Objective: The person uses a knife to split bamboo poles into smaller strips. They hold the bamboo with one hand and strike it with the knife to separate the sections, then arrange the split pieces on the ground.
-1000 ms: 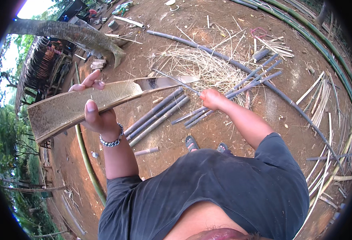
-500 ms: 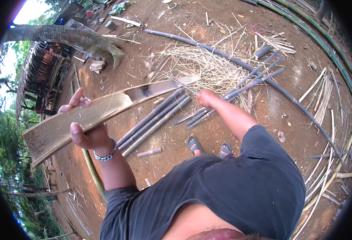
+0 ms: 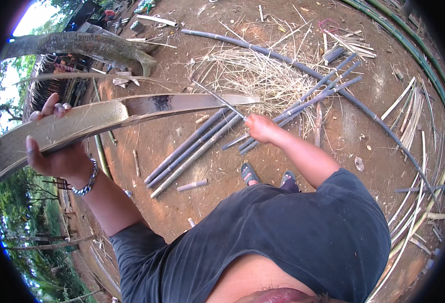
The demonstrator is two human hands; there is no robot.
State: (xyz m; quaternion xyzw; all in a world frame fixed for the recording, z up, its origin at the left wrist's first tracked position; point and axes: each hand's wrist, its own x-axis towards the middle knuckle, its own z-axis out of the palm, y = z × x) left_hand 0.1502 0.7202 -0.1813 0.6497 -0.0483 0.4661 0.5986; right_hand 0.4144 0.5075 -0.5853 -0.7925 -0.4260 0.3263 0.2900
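My left hand (image 3: 63, 160) is wrapped round the wide end of a long split bamboo piece (image 3: 88, 117), thumb on the near edge and fingers over the far edge. Its hollow side faces up, showing a node ridge and a dark patch, and it tapers to the right. In my right hand (image 3: 261, 128) is the handle of a knife (image 3: 217, 97); its narrow blade slants up and left across the piece's thin end. A thin curved bamboo strip (image 3: 101, 76) stretches along the far side of the piece; whether it is still attached I cannot tell.
Beneath the work lie several dark bamboo poles (image 3: 189, 146) and a heap of pale shavings (image 3: 263, 76). A long pole (image 3: 288, 61) crosses behind. Split strips (image 3: 409, 121) lie at right, green bamboo (image 3: 404, 45) beyond. A tree trunk (image 3: 81, 44) stands at far left.
My left hand has moved left with the bamboo piece, which now lies nearer level. The thin strip has come into sight along its far side. My right hand has shifted slightly left with the knife.
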